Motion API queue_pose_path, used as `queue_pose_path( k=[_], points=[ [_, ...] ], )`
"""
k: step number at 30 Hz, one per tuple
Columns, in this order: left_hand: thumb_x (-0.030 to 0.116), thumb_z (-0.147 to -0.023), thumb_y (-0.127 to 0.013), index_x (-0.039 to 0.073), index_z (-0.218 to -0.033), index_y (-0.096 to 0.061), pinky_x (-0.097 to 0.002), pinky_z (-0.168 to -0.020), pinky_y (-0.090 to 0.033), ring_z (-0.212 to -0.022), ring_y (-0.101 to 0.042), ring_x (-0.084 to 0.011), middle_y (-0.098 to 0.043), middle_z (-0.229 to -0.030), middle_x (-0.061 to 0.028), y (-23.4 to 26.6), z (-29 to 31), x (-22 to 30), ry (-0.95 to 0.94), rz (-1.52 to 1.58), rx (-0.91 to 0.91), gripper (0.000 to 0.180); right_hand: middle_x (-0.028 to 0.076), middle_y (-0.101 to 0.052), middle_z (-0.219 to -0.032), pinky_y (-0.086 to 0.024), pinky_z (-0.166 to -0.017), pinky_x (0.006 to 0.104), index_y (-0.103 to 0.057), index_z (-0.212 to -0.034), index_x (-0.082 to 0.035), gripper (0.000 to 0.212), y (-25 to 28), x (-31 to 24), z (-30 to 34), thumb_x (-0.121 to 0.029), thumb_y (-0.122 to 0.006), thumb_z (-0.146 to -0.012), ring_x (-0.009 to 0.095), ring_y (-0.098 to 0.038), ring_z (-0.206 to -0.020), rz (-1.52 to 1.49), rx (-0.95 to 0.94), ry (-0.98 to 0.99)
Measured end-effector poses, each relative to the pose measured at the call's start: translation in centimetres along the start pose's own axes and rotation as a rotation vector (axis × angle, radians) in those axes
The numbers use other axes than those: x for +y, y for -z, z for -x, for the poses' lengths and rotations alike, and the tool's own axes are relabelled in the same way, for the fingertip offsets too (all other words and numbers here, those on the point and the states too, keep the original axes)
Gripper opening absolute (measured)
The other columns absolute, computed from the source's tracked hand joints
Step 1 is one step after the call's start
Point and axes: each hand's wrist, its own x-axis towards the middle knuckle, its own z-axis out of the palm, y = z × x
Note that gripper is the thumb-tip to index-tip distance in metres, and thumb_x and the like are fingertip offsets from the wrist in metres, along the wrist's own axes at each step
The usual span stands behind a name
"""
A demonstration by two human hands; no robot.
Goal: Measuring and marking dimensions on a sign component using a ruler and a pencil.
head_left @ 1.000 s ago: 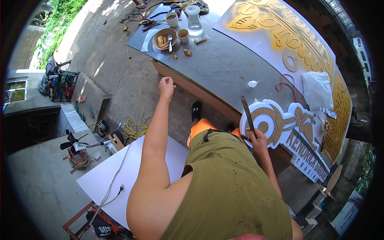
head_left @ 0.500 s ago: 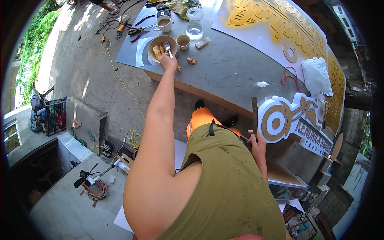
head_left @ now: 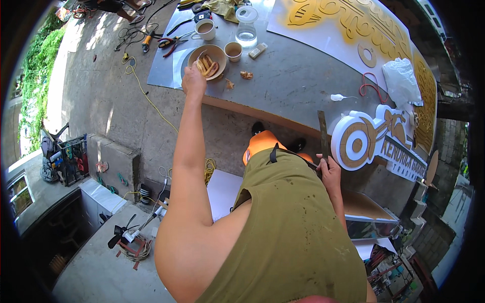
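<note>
My left hand (head_left: 194, 82) is closed at the near left rim of a round bowl (head_left: 224, 56). It grips a silver fork (head_left: 201, 54), whose end shows against the bowl's inner wall. Browned, finger-shaped food pieces (head_left: 207, 66) lie in the bowl. My right hand (head_left: 331, 174) is closed around a thin, dark flat strip (head_left: 323, 132), held upright beside the table's front edge. What the strip is, I cannot tell. Brown food scraps (head_left: 246, 75) lie on the grey table (head_left: 288, 76), right of the bowl.
Behind the bowl stand a mug (head_left: 204, 30), a paper cup (head_left: 233, 51) and a clear container (head_left: 246, 34). Pliers (head_left: 174, 44) lie at the left. A motorcycle-shaped sign (head_left: 353, 144) stands at the right. A yellow cord (head_left: 151, 101) crosses the floor.
My left hand has shifted left across the bowl's near rim with the fork, uncovering more of the food. The right hand still holds the strip.
</note>
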Motion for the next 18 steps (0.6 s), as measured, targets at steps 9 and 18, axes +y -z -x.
queue_pose_path(
  k=[9, 18],
  points=[
    [0.022, -0.104, -0.044, 0.004, -0.112, -0.073, -0.0480, -0.089, -0.057, -0.106, -0.068, -0.0391, -0.069, -0.112, -0.0227, 4.2, 1.1, -1.1, -0.066, -0.321, -0.134, 0.035, 0.001, -0.060, -0.069, -0.045, -0.061, 0.0266, -0.072, -0.115, -0.004, 0.021, -1.1, -0.4, -1.3, -0.011, -0.057, -0.102, 0.007, -0.054, -0.064, -0.016, -0.031, 0.019],
    [0.015, -0.097, -0.051, 0.006, -0.103, -0.077, -0.0438, -0.086, -0.059, -0.102, -0.071, -0.0344, -0.072, -0.111, -0.0202, 4.0, 0.3, 1.0, -0.109, -0.474, -0.188, 0.029, 0.000, -0.059, -0.069, -0.045, -0.062, 0.0269, -0.072, -0.115, -0.004, 0.021, -1.3, 0.4, -1.4, -0.010, -0.057, -0.102, 0.007, -0.053, -0.065, -0.046, -0.012, 0.019]
  ],
)
